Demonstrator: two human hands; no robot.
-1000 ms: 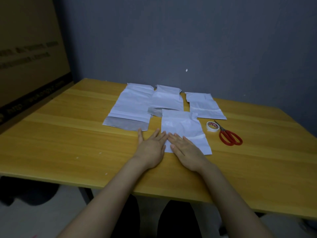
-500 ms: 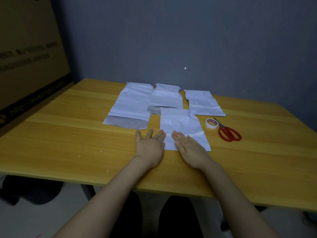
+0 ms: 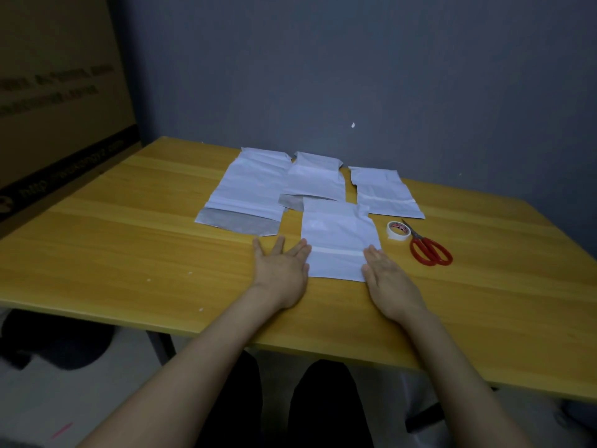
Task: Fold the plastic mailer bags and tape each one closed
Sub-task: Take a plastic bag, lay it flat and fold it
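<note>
Currently looks like flatten-before-fold. Seeing the nearest mailer bag (image 3: 339, 244) lying flat on the desk (image 3: 129, 253), roughly centred, far edge overlapping the middle mailer bag (image 3: 315, 181). Seeing left hand (image 3: 281, 270) palm down, fingers straight, gripping nothing, on the desk and touching the bag's left edge. Right hand (image 3: 387, 279) same, flat and empty, covering the near right corner. Press outward from the middle to push air out. Then pin one side with a flat palm and bring the near end up over the white strip, matching side edges before creasing. Run fingers along the crease once. Expect springback from slick plastic, so keep one palm on the fold. Reach for the tape roll (image 3: 399, 231) with the right hand; near the bag's right edge, right by the red scissors (image 3: 429, 250). Leave the large mailer bag (image 3: 252, 192) and the right mailer bag (image 3: 381, 192) alone for now.
</note>
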